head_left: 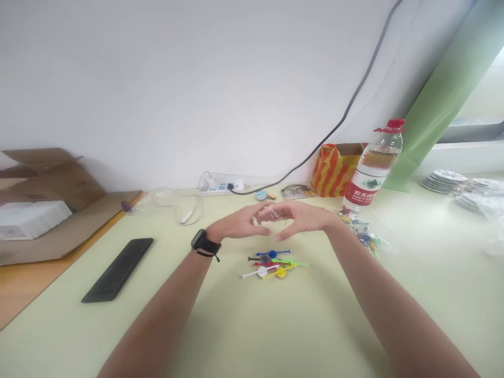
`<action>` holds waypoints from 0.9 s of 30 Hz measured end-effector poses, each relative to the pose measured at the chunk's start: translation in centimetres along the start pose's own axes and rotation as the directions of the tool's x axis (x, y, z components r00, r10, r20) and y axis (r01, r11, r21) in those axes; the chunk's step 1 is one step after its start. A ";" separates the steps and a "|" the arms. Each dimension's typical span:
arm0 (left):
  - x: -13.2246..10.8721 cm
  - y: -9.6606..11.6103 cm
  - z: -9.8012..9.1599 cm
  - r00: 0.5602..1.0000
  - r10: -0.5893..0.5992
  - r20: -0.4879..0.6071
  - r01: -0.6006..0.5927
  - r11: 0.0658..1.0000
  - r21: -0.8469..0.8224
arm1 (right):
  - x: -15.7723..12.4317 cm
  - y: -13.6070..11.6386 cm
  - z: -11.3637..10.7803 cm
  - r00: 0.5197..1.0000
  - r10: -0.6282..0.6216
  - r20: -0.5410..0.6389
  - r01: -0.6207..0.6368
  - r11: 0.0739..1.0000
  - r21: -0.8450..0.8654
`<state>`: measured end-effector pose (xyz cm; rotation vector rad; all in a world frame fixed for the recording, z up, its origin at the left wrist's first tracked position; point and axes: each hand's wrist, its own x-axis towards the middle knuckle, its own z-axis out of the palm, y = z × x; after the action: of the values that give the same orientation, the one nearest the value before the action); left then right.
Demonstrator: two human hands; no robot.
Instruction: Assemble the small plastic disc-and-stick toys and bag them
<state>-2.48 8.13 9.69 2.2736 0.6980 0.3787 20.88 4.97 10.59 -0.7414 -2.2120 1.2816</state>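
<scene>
Both my hands are raised above the pale green table (252,325) and meet fingertip to fingertip. My left hand (240,223), with a black watch on its wrist, and my right hand (301,218) pinch a small clear piece (270,214) between them; I cannot make out what it is. Just below them lies a little pile of coloured plastic sticks with round heads (273,264): blue, red, green, yellow, white and black.
A black phone (118,269) lies at the left. Cardboard (59,210) and a white box sit far left. A water bottle (372,168), a clear bag of coloured pieces (366,236), a striped bag (333,170), a power strip (220,184) and stacked plates (444,181) stand behind.
</scene>
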 end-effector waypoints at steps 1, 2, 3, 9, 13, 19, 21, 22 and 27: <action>0.0 0.0 -0.2 1.000 -0.008 0.017 0.009 0.999 -0.036 | 0.0 -0.1 0.0 0.999 -0.029 -0.023 0.027 0.998 -0.059; -0.1 -0.1 -0.3 0.999 -0.022 0.027 0.024 0.998 -0.063 | 0.2 -0.2 0.1 0.997 -0.054 -0.057 0.047 0.993 -0.110; -0.1 -0.2 -0.4 0.999 -0.038 0.033 0.040 0.996 -0.086 | 0.3 -0.2 0.1 0.993 -0.073 -0.097 0.058 0.987 -0.150; -0.6 -1.1 -1.0 0.991 -0.079 0.108 0.109 0.944 -0.310 | 1.1 0.4 0.5 0.942 -0.105 -0.318 0.040 0.978 -0.206; -0.7 -1.6 -0.9 0.978 -0.063 0.199 0.141 0.901 -0.410 | 0.8 0.4 0.2 0.920 -0.098 -0.379 0.024 0.980 -0.197; -0.9 -3.0 -1.0 0.970 -0.080 0.231 0.183 0.865 -0.467 | -0.2 -0.1 -1.1 0.923 -0.061 -0.380 0.036 0.997 -0.072; -0.9 -3.3 -1.2 0.970 -0.077 0.230 0.182 0.857 -0.482 | -0.6 -0.4 -1.5 0.927 -0.071 -0.369 0.047 0.996 -0.075; -1.0 -3.4 -1.3 0.971 -0.075 0.228 0.182 0.850 -0.494 | -0.8 -0.5 -1.6 0.928 -0.083 -0.363 0.051 0.994 -0.096; -1.2 -3.2 -1.7 0.976 -0.054 0.211 0.170 0.794 -0.583 | -0.9 -0.5 -1.4 0.896 -0.142 -0.421 0.024 0.962 -0.273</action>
<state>-5.40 10.33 8.55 1.6253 0.5180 0.2754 22.30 5.05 11.56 -0.9183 -2.0258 0.6955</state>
